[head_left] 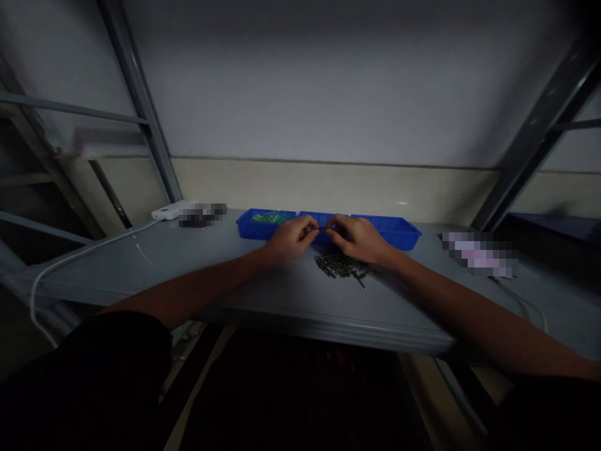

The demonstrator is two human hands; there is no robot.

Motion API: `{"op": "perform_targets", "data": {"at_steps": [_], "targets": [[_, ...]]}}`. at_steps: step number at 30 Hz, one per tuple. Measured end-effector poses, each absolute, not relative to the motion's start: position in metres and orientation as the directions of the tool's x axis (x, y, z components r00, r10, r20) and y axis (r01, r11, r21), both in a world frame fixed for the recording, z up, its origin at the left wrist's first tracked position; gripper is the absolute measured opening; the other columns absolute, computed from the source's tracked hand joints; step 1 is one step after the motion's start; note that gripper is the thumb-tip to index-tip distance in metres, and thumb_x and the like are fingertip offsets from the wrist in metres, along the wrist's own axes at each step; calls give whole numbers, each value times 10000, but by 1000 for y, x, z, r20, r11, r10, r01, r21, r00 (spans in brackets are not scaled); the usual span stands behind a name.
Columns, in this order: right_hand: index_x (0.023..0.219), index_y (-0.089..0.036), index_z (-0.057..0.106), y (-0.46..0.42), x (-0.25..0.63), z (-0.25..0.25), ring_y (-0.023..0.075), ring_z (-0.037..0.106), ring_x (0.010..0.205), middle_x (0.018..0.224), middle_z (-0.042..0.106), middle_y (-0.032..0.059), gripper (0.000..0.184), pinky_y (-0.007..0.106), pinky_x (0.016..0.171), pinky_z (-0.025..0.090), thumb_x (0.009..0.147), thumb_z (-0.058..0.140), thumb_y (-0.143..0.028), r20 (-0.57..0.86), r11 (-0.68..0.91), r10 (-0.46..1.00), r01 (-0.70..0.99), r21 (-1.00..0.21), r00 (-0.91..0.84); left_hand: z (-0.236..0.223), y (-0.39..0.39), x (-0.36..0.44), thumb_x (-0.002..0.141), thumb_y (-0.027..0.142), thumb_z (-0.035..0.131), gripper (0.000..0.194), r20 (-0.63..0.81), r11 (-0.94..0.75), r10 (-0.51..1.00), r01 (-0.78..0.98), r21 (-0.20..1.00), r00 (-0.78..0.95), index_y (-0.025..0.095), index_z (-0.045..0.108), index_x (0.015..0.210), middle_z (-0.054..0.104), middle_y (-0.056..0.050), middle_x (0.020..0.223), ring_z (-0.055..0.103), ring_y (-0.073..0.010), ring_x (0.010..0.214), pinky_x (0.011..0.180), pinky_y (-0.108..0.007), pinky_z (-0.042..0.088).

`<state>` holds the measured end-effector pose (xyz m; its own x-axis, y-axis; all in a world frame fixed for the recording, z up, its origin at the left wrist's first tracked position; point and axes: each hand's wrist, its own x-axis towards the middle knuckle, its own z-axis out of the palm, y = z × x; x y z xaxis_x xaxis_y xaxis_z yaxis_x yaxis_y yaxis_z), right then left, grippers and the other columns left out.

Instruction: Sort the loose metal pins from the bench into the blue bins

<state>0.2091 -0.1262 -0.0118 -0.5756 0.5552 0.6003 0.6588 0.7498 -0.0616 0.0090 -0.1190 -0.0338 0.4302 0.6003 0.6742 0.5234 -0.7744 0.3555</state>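
My left hand (292, 239) and my right hand (354, 237) meet fingertip to fingertip in front of the blue bins. Both are closed in a pinch, and a small thin dark piece (323, 228) seems to span the gap between them; its kind is too small to make out. Just below my right hand lies a loose pile of thin metal pin-like pieces (339, 265), one of them sticking out toward the front. Behind my hands stand a left blue bin (253, 231) with green plastic-looking items (270, 217), a middle blue bin (319, 217) and a right blue bin (399, 233).
The grey shelf (282, 300) has a raised front edge. At its left end are a white device (173, 210) with a cable and a blurred dark object (201, 216). A blurred phone-like object (479, 255) lies right. Metal uprights (145, 106) flank the shelf; a wall closes the back.
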Motion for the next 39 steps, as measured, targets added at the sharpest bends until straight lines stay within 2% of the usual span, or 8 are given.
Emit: {"op": "perform_targets", "data": {"at_steps": [2,6,12,19,23,30,39], "targets": [[980,-182,551,-127,209,-12,134,499,588,704,602,22,204,267,572,361,846,460,-307,612,759,547,646,-76,-571,-33,-120,9,871,271,466,129,678,-776,596,525,349,430,165,540,878,538,19,680,446,-80,543,543,-213,355],[924,-179,558,-126,209,-11,133,500,603,744,609,34,162,267,583,363,844,450,-271,626,766,525,641,-52,-576,-33,-120,9,887,282,441,163,687,-782,583,527,332,433,160,542,851,544,13,687,450,-82,551,543,-216,351],[881,-172,578,-125,209,-11,137,518,641,762,619,40,205,265,604,358,876,412,-293,634,753,525,657,-36,-568,-35,-119,9,851,275,508,140,680,-770,603,529,358,417,164,541,928,508,34,628,445,-82,528,525,-208,341],[918,-181,579,-126,209,-11,133,520,634,746,617,27,194,261,600,362,864,456,-320,644,766,519,640,-59,-562,-33,-121,9,885,288,449,174,698,-779,579,536,324,420,159,564,866,555,6,691,452,-89,559,552,-223,348],[876,-178,588,-126,209,-10,137,530,653,770,622,36,186,266,609,371,864,447,-299,643,767,511,641,-41,-570,-32,-120,8,901,304,417,229,696,-777,576,553,301,430,157,576,828,553,1,689,463,-97,581,573,-229,359],[827,-175,595,-125,208,-10,148,538,674,766,624,45,245,279,622,372,890,403,-313,636,763,511,646,-26,-578,-34,-119,10,846,282,514,152,706,-771,585,545,330,399,165,576,920,534,17,657,446,-89,547,557,-218,365],[904,-171,585,-129,209,-10,138,527,666,785,621,41,189,268,636,386,863,447,-295,684,808,464,586,-66,-563,-31,-120,8,922,298,384,241,716,-801,546,522,293,435,160,577,874,607,-21,786,535,-123,689,661,-243,404]]}}
